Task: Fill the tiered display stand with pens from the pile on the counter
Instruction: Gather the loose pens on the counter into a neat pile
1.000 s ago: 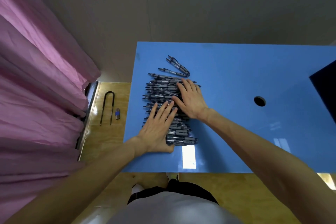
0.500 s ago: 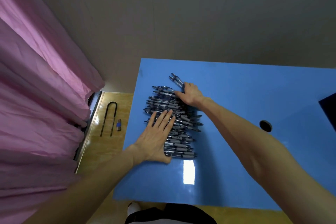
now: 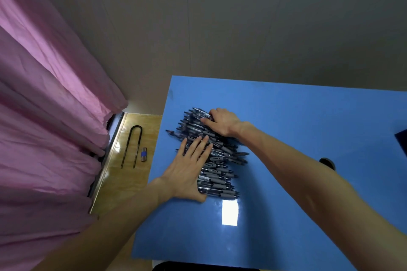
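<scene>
Fingers of the left hand point(image 3: 187, 171) lie spread flat on the pen pile point(image 3: 211, 156) on the blue counter point(image 3: 286, 182); the right hand point(image 3: 222, 122) curls over far pens. No display stand shows; filling seems unstarted.

Pink crinkled fabric curtain point(image 3: 50, 130), hanging in deep folds down the whole left side of the view, lower edge near the floor. Plain grey wall point(image 3: 220, 17), with faint vertical seams, filling the upper part of the view. Glossy yellow-brown wooden floor point(image 3: 141, 130), a strip visible beside the curtain. Dark U-shaped metal bar point(image 3: 131, 146), lying flat on the floor, closed bend at the far end. Small blue-and-brown oblong item point(image 3: 144, 154), just beside the bar's right leg, possibly a lighter; too small to tell. Dark flat panel corner point(image 3: 402, 141), at the right edge, mostly cut off.
</scene>
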A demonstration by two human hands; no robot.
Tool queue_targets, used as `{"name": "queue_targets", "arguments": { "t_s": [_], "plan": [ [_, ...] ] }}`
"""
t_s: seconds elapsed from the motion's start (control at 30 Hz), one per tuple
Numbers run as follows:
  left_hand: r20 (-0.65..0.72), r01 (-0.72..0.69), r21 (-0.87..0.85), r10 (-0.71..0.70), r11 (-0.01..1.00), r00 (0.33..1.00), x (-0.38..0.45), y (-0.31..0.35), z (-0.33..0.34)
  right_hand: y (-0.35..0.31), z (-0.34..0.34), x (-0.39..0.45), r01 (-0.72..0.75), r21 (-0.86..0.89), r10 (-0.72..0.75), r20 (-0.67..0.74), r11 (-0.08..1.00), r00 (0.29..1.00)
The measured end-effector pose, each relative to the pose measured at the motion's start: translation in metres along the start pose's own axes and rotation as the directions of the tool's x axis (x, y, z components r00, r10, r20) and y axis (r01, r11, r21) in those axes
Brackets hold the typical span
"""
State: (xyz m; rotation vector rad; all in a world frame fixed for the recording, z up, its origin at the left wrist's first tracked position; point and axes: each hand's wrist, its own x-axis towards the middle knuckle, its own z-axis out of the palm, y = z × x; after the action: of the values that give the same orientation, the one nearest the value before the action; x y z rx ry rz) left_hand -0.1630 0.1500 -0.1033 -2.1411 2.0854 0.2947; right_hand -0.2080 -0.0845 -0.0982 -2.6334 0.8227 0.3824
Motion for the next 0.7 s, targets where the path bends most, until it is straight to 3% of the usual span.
{"name": "queue_targets", "arguments": {
  "t_s": [0.37,0.7],
  "plan": [
    [-0.083,-0.114,-0.103,0.105,0.988,0.991,-0.004,-0.001,0.004,0.000,0.002,-0.019,-0.001,0.126,-0.006,0.056,0.992,0.998],
    [-0.082,-0.117,-0.089,0.110,0.989,0.991,-0.002,-0.004,0.004,-0.009,0.005,-0.014,-0.013,-0.088,0.012,-0.017,0.996,1.000]
  ]
}}
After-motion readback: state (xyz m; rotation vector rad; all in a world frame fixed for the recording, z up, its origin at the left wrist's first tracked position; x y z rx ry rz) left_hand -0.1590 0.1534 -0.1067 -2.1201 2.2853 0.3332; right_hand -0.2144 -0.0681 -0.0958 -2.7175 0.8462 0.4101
